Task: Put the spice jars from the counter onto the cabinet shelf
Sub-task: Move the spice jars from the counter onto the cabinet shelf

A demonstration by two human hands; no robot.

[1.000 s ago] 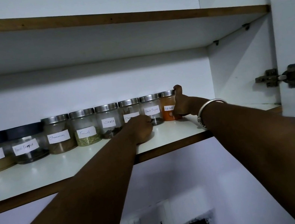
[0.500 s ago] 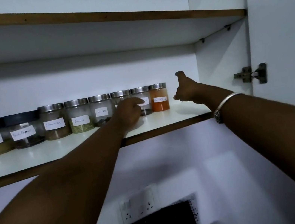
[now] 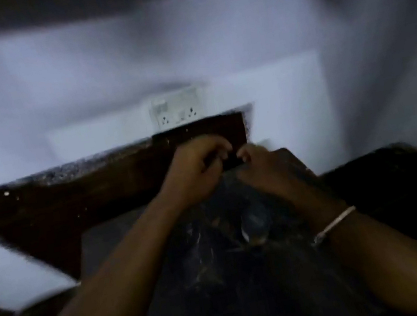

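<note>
View dropped from shelf to desk (image 3: 42, 203); left hand (image 3: 193, 171), right hand (image 3: 267, 167) curled below wall socket (image 3: 176, 110), contents unclear. Remaining jars undeterminable.

Left hand (image 3: 193, 171) and right hand (image 3: 267, 167) close together above counter (image 3: 43, 209), wall socket (image 3: 176, 109) behind

The bench (image 3: 69, 199) is dark and speckled with a glossy top, its back edge running along a white wall. The whole view is smeared by motion. Toward the bench's front edge sits a pale glassy shape (image 3: 254, 223), rounded, too blurred to tell whether it is a spice jar.
</note>
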